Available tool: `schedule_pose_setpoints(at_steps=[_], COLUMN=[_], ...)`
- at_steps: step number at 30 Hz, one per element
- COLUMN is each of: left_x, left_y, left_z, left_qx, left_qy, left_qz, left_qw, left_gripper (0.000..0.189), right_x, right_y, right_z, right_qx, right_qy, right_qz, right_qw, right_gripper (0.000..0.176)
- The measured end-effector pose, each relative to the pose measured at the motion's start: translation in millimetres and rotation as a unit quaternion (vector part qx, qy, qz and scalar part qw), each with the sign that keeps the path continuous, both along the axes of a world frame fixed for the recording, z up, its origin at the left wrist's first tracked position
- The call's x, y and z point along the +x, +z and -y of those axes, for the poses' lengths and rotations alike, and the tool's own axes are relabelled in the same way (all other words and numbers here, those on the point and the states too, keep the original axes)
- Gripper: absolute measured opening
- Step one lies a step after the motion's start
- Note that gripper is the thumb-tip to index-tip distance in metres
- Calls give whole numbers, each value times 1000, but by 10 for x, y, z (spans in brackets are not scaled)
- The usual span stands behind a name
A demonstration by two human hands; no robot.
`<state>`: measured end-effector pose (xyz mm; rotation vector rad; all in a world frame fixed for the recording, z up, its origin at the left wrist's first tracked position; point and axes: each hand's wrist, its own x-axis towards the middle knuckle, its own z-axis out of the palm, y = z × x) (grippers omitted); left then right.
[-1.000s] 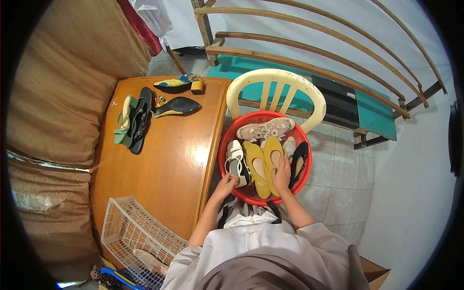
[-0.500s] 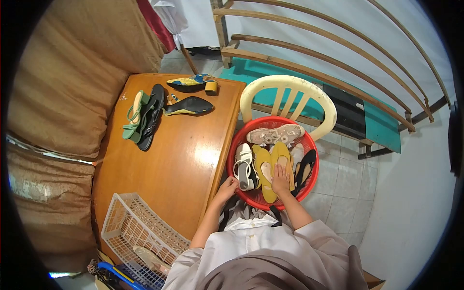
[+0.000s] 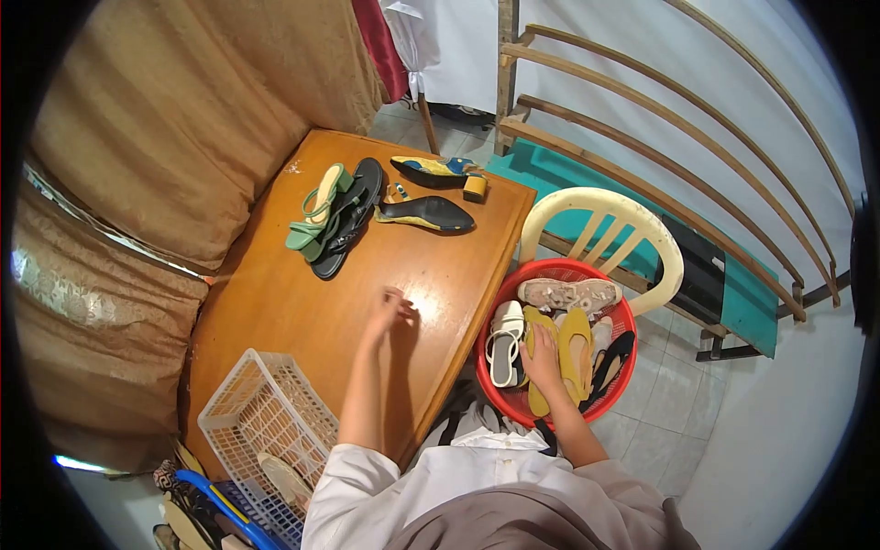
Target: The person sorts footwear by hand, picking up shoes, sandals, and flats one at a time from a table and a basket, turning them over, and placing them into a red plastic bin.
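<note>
My left hand (image 3: 394,308) hovers over the wooden table with its fingers apart and loosely bent, holding nothing. In the red basket (image 3: 489,390), my right hand (image 3: 543,359) rests on one yellow flat shoe (image 3: 539,400), fingers stretched along it. The other yellow flat shoe (image 3: 575,350) lies just right of that hand. White strappy sandals (image 3: 504,346) sit at the basket's left side, black shoes (image 3: 609,371) at its right. A pair of pale lace-like shoes (image 3: 568,293) lies across its far side.
Far on the table (image 3: 275,312) lie green heeled sandals (image 3: 319,215), black sandals (image 3: 353,220) and yellow-blue heeled shoes (image 3: 426,214). A white plastic crate (image 3: 266,403) stands at the near left. The basket sits on a cream plastic chair (image 3: 674,257), before a teal bench (image 3: 747,316).
My left hand has gone from the basket's rim out over the table. My right hand has shifted from the right yellow shoe to the left one. The view has turned left.
</note>
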<state>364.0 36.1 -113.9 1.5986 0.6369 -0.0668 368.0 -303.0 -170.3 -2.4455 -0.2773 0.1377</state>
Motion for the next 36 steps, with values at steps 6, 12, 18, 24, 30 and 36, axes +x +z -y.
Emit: schedule_pose_setpoints(at_steps=[6,12,18,24,30,36], left_x=[415,508,643,651,666,688], left_y=[-41,-52,-147,-368,-318,-179], left_z=[-1392,-2022,-2276,-2484,-2459,-2289], left_qx=[-2,-33,-163,-288,-295,-255], left_qy=[418,438,294,316,342,357], left_qz=[112,50,47,63,51,13], left_qw=[902,897,940,902,891,899], left_gripper=[57,93,84,90,75,75], right_x=[57,114,124,103,123,135], right_y=[85,144,259,287,307,357], right_z=[-55,3,-18,-15,4,-12], right_qx=[40,73,71,66,68,74], right_qy=[-21,-50,-71,-76,-86,-72], right_qz=[12,22,22,23,17,20], right_qw=[999,996,995,995,994,994], right_gripper=[50,48,46,44,44,44])
